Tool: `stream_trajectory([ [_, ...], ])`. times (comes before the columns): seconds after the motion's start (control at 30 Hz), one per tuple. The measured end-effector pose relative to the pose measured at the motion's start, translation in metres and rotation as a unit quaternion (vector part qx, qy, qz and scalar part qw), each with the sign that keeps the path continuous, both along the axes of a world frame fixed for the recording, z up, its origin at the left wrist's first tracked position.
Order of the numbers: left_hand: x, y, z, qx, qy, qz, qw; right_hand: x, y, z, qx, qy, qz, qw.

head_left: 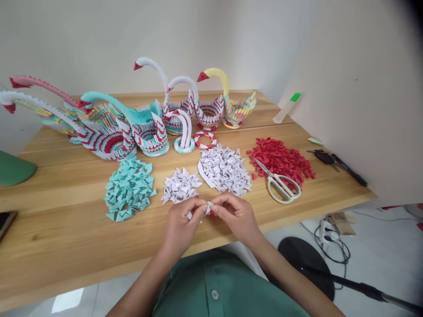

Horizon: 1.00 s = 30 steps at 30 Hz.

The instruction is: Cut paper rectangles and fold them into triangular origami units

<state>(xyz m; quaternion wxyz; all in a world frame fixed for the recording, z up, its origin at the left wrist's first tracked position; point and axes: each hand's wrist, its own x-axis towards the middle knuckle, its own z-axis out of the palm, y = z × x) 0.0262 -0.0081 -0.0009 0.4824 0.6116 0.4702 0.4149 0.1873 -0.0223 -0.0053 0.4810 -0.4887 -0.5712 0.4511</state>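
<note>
My left hand [183, 220] and my right hand [236, 215] meet above the table's front edge, thumbs and forefingers pinched together. Between the fingertips is a small white folded paper piece [209, 207], gripped from both sides. Some red and white paper shows just behind and below the fingers, mostly hidden by them. Beyond my hands lie a small pile of white folded paper pieces [181, 186] and a larger white pile [226, 169]. A turquoise pile [129, 187] lies to the left, and a red pile [280, 158] to the right.
White-handled scissors [280, 187] rest against the red pile. Several paper swans [112, 141] stand along the back, with a red-and-white paper ring [205, 140] before them. Keys [325, 157] and a black pen [350, 170] lie at the right. A green object [15, 169] is at the left.
</note>
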Motion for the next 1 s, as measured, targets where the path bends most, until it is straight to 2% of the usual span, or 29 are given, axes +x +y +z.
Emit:
stream_trajectory([
  [0.2, 0.001, -0.001, 0.000, -0.122, -0.155, -0.053, 0.979, 0.000, -0.002, -0.004, 0.003, 0.019, -0.023, 1.000],
  [0.43, 0.002, -0.001, -0.005, -0.146, -0.188, -0.026, 0.971, -0.002, -0.004, -0.010, 0.028, 0.006, -0.013, 1.000],
  [0.53, 0.000, 0.000, -0.005, -0.162, -0.199, -0.018, 0.966, 0.000, -0.002, -0.007, 0.111, -0.043, 0.014, 0.993],
  [0.63, -0.003, 0.000, -0.005, -0.193, -0.217, -0.026, 0.956, 0.002, 0.001, -0.002, 0.217, -0.099, 0.036, 0.970],
  [0.7, -0.005, -0.001, -0.006, -0.199, -0.227, -0.042, 0.952, 0.004, 0.002, -0.001, 0.257, -0.115, 0.034, 0.959],
  [0.77, -0.005, -0.003, -0.007, -0.183, -0.215, -0.048, 0.958, 0.004, 0.002, -0.001, 0.274, -0.128, 0.021, 0.953],
  [0.87, -0.005, -0.006, -0.009, -0.127, -0.157, -0.014, 0.979, 0.004, 0.001, -0.003, 0.288, -0.140, 0.010, 0.947],
  [1.0, -0.006, -0.009, -0.010, 0.006, -0.059, 0.020, 0.998, 0.006, -0.001, -0.001, 0.251, -0.127, 0.019, 0.959],
])
